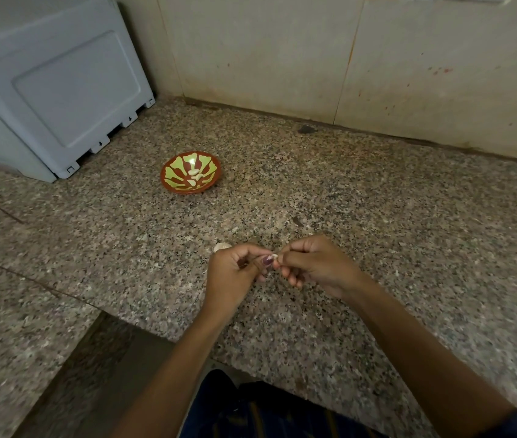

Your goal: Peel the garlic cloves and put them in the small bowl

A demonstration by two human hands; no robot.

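Note:
A small red bowl [168, 181] with a yellow-green pattern sits on the granite counter, and a few peeled garlic cloves [194, 177] lie inside it. Nearer to me, my left hand [235, 273] and my right hand [317, 263] meet over the counter. Between their fingertips they pinch one small pale garlic clove [274, 256], mostly hidden by the fingers. Another pale piece of garlic [222, 247] lies on the counter just behind my left hand.
A grey-blue plastic box [55, 90] stands at the back left against the tiled wall [314, 58]. A small dark scrap [306, 129] lies near the wall. The speckled counter [409, 232] has its front edge close to my body, with a step at the lower left.

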